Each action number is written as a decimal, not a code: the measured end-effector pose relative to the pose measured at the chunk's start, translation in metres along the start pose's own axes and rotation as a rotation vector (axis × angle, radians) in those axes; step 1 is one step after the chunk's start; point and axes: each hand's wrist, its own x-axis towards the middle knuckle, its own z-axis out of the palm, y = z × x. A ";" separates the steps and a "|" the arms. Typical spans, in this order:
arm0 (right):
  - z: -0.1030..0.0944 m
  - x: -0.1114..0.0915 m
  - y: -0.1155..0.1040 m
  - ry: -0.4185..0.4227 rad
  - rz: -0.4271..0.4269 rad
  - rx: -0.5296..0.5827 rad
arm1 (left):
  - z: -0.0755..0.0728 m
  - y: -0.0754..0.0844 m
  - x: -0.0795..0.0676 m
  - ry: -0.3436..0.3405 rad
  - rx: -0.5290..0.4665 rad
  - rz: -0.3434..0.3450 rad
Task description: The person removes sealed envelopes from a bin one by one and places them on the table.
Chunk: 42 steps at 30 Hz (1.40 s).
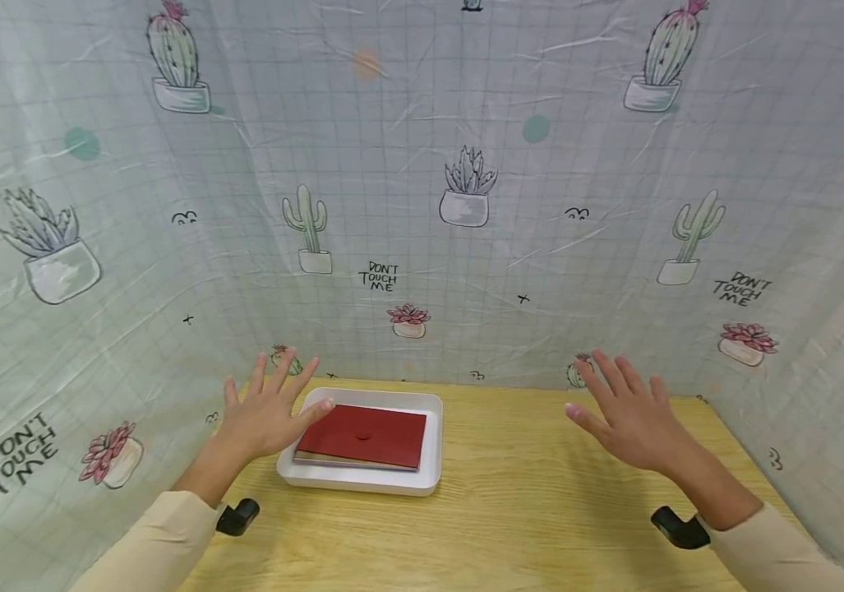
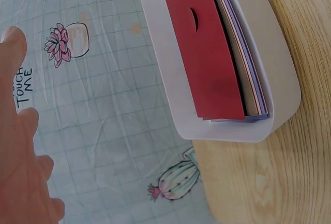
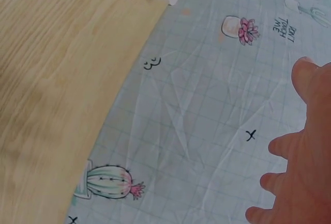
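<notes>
Both hands are raised with fingers spread, holding nothing. My left hand point(image 1: 262, 419) is beside the left end of a white tray point(image 1: 432, 444), its thumb overlapping the tray in the head view. A red envelope point(image 1: 366, 436) with a small half-round notch lies on top of a stack inside the tray. Under it, the left wrist view shows the edges of several brown, pink and purple envelopes or cards point(image 2: 248, 63). Over the right side of the wooden table hovers my right hand point(image 1: 636, 419), well apart from the tray.
The light wood table point(image 1: 510, 510) reaches back to a grid-patterned curtain point(image 1: 422, 148) printed with potted cacti, which encloses the back and both sides. A black wrist mount point(image 1: 238, 517) sits under the left wrist, and another black mount point(image 1: 679, 529) under the right.
</notes>
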 end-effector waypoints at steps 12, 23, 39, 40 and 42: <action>0.008 -0.001 -0.005 0.007 -0.008 0.023 | 0.007 0.002 0.001 -0.002 0.007 0.015; 0.017 0.001 -0.013 0.002 -0.023 0.019 | 0.014 -0.003 -0.002 -0.001 -0.003 0.016; 0.037 0.003 -0.025 0.024 -0.056 0.020 | 0.030 -0.011 -0.004 0.036 -0.024 0.034; 0.039 0.003 -0.026 0.024 -0.056 0.020 | 0.031 -0.012 -0.003 0.038 -0.022 0.035; 0.041 0.002 -0.027 0.025 -0.055 0.027 | 0.033 -0.012 -0.003 0.040 -0.020 0.037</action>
